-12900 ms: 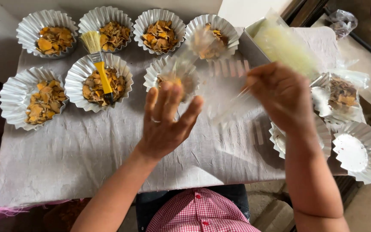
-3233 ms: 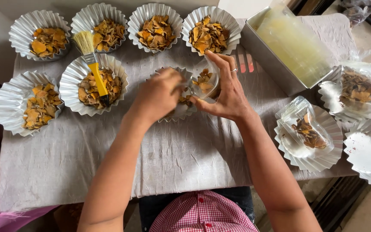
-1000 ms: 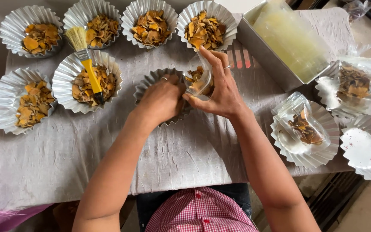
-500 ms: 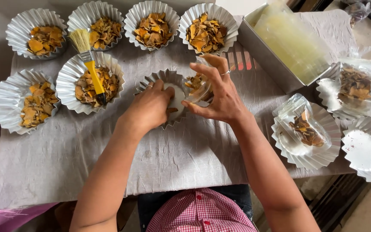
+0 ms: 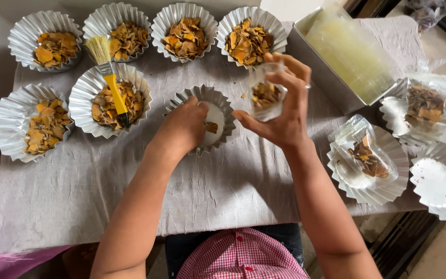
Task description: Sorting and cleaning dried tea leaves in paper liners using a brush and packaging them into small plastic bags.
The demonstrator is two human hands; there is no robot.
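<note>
Here, clear bag (image 5: 265,94) in right hand (image 5: 281,111)

Clear bag (image 5: 265,95) of dried chips above near-empty fluted tray (image 5: 222,106)

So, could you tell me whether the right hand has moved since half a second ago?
Yes. The right hand has lifted its clear bag up, away from the near-empty foil cup.

The left hand (image 5: 184,126) reaches into a nearly empty fluted foil cup (image 5: 218,101) on the grey cloth (image 5: 223,191). The right hand (image 5: 280,113) holds a small clear bag (image 5: 265,95) of orange-brown chips just beside it.
</note>
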